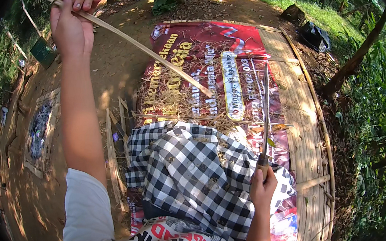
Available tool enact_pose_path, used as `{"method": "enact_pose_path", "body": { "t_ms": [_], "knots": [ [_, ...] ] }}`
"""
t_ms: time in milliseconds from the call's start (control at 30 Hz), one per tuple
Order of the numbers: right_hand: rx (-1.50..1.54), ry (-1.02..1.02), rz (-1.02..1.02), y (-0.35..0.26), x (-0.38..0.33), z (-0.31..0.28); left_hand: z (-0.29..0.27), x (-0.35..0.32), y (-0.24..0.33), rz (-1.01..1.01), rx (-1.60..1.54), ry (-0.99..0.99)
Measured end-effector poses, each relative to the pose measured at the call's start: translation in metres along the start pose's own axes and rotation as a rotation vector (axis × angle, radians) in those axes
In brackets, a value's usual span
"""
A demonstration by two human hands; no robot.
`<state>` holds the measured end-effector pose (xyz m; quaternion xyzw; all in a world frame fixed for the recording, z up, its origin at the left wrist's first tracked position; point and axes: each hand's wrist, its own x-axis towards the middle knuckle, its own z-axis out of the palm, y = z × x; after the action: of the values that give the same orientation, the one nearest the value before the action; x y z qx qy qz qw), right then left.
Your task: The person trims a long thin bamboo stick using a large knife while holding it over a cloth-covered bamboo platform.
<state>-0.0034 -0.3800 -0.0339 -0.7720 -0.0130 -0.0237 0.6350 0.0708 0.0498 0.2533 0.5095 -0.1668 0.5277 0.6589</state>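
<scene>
Raised at the far left, my left hand (73,28) is closed around a long pale bamboo strip (148,51). The strip slants down to the right, its lower end above the shavings. My right hand (263,187) grips the wooden handle of a long-bladed machete (266,104), whose narrow blade points away from me. Blade and strip are apart. A black-and-white checked cloth (188,162) covers my lap. Beyond it lies a red printed banner (160,70) strewn with thin curled shavings (201,41).
The banner is spread over a slatted bamboo platform (310,142) with a pole along its right edge. Split bamboo pieces (113,159) lie on the dirt at left, near a framed ash patch (40,128). A black plastic bag (315,37) sits beyond the platform's far right corner.
</scene>
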Motion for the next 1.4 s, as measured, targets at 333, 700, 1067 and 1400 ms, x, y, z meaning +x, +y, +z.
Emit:
{"method": "enact_pose_path", "body": {
  "t_ms": [333,700,1067,1400],
  "knots": [
    [0.084,0.041,-0.084,-0.028,-0.009,0.024,-0.036,-0.158,-0.016,-0.231,-0.191,0.394],
    [0.364,0.003,-0.127,-0.066,0.008,0.081,0.023,-0.284,-0.031,-0.695,-0.431,0.362],
    [0.785,0.0,-0.115,-0.041,-0.004,0.07,0.027,-0.328,-0.044,-0.844,-0.512,0.212],
    [1.051,0.08,-0.09,-0.024,0.0,0.03,-0.006,-0.355,-0.072,-0.753,0.172,-0.381]
  ]
}}
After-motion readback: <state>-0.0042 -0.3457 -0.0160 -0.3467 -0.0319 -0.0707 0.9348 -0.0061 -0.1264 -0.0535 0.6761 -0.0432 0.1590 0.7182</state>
